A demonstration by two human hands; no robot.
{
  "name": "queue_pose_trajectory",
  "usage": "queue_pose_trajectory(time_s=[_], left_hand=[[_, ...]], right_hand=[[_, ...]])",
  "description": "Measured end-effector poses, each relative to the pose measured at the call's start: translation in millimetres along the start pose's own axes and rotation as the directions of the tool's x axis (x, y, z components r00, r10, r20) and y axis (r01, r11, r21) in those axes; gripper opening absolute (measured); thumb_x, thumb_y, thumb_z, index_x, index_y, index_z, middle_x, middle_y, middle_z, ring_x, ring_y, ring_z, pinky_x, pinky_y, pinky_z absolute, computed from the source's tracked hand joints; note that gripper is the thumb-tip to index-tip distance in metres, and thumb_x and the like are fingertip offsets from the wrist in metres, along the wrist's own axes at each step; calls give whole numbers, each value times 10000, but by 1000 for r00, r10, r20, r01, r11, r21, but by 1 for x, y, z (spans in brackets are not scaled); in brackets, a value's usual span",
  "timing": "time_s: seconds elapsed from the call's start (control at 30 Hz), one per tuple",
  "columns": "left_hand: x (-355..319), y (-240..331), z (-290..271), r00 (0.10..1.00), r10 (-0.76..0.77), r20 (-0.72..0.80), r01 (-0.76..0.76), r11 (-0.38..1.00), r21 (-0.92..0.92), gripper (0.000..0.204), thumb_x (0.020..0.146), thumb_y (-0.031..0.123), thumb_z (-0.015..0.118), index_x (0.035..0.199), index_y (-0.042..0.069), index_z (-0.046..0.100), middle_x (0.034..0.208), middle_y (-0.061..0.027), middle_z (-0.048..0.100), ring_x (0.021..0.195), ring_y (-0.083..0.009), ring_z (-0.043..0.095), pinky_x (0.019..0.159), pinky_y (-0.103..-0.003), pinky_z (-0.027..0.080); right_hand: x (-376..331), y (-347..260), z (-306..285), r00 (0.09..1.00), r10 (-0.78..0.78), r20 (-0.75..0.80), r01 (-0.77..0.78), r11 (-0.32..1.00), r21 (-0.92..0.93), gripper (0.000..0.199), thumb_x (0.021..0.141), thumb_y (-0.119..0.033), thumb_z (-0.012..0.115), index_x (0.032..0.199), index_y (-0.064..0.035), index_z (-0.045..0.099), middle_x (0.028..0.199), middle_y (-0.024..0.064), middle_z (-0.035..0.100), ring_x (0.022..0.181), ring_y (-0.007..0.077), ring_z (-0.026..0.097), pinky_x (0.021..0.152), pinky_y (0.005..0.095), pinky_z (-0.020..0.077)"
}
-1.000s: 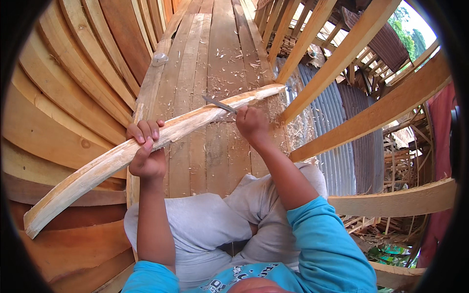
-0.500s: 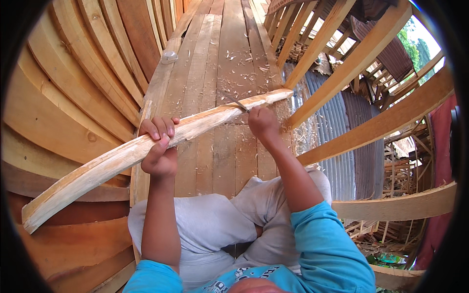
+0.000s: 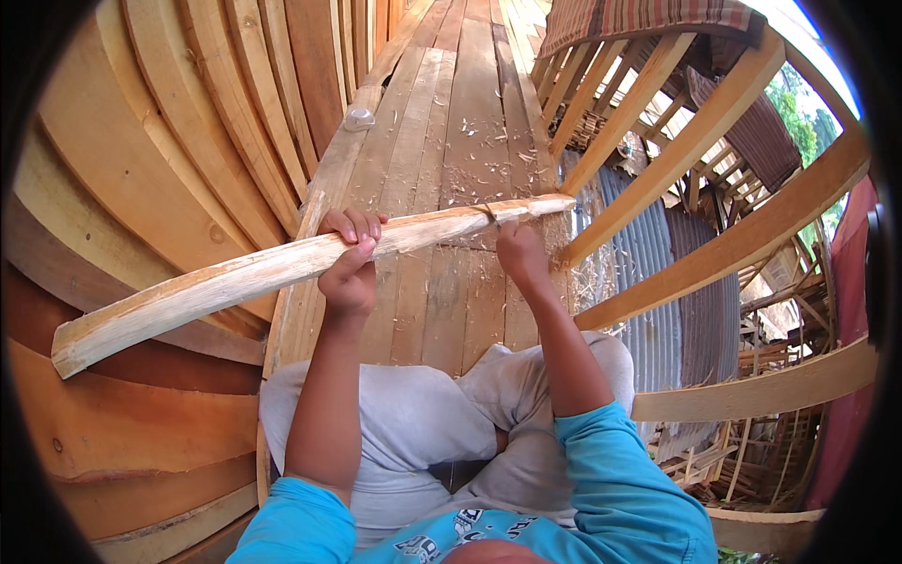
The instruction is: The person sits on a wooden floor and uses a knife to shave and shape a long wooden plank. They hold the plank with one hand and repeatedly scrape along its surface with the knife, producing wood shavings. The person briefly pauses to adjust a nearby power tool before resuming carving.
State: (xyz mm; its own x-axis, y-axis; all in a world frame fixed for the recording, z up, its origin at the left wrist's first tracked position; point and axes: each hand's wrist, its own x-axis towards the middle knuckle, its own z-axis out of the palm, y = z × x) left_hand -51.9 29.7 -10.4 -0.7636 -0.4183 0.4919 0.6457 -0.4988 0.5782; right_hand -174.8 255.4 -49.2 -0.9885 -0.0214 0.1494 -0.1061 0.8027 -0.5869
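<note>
A long, pale length of wood (image 3: 282,265), roughly hewn and slightly curved, lies crosswise in front of me. Its narrower right end rests near the edge of the plank floor; its thicker left end reaches past the ribs at left. My left hand (image 3: 351,258) is closed around its middle, thumb on the near side. Close to the narrow end, my right hand (image 3: 521,254) is a fist around the handle of a knife (image 3: 490,214). The handle is hidden in the fist, and the short visible stretch of dark blade meets the wood.
Wood shavings litter the plank floor (image 3: 399,169). Curved timber ribs (image 3: 202,202) line the left; upright timbers (image 3: 695,141) stand at right, with corrugated metal sheets (image 3: 648,291) beyond. A small clear plastic item (image 3: 358,119) sits at the far left. My crossed legs (image 3: 404,404) are close below.
The view has shifted a little, and the wood lies more level in it. The knife blade, earlier slanting past the wood's far side, now shows shorter against it. Both hands keep their grips.
</note>
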Motion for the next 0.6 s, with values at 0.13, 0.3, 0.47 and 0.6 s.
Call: queue_pose_trajectory(time_s=[0.13, 0.3, 0.47, 0.6], left_hand=[[-3, 1, -8, 998, 46, -31, -47, 998, -33, 253, 700, 23, 601, 831, 136, 416, 783, -25, 438, 817, -181, 474, 992, -422, 384], [-4, 1, 1, 999, 13, -49, -14, 1000, -23, 249, 693, 33, 602, 814, 146, 415, 765, -20, 431, 808, -181, 467, 977, -423, 383], [-4, -2, -4, 996, 53, -70, -55, 998, -28, 239, 690, 28, 599, 802, 147, 425, 759, -19, 435, 793, -182, 475, 969, -417, 385], [-4, 0, -4, 995, 42, -94, -45, 999, -29, 233, 697, 33, 599, 804, 145, 425, 765, -20, 444, 805, -179, 480, 975, -418, 384]], right_hand=[[-25, -33, -1, 983, -177, 43, 181, 976, -121, 496, 937, -303, 372, 801, 68, 672, 892, 319, 653, 869, 500, 630, 822, 562, 483], [5, 12, 8, 1000, -14, -27, 11, 994, -104, 510, 947, -312, 355, 841, 71, 675, 905, 342, 641, 905, 525, 608, 844, 574, 461], [-3, 5, 15, 997, -42, 66, 48, 995, -91, 508, 950, -304, 343, 886, 100, 644, 958, 345, 632, 967, 517, 586, 874, 552, 447], [-6, -11, 16, 984, -161, 81, 177, 949, -262, 507, 954, -306, 339, 916, 102, 637, 987, 335, 635, 979, 506, 592, 888, 543, 443]])
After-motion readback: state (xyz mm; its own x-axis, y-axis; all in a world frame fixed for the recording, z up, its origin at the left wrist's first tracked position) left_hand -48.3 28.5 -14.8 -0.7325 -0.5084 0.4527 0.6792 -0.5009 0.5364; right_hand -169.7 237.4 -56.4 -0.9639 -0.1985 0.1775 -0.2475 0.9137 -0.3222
